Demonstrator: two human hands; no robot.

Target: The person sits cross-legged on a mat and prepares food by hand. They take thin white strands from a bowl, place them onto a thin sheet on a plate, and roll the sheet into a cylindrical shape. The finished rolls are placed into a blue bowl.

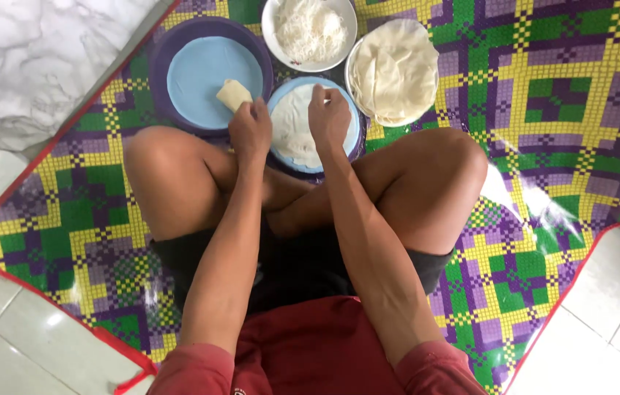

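I sit cross-legged on a checked mat (559, 88). Before my knees lies a small blue plate (350, 135) with a thin white wrapper (294, 124) spread on it. My right hand (328, 117) rests on the wrapper's far right edge, fingers curled. My left hand (250, 130) hovers at the plate's left rim, holding a folded cream roll (233, 93) at its near end over a large blue plate (204, 69) set in a purple tray (163, 51).
A white bowl of thin white noodles (310, 31) stands at the top centre. Right of it a plate with a stack of pale round wrappers (394, 69). White marble floor (32, 51) lies beyond the mat's red edge at left.
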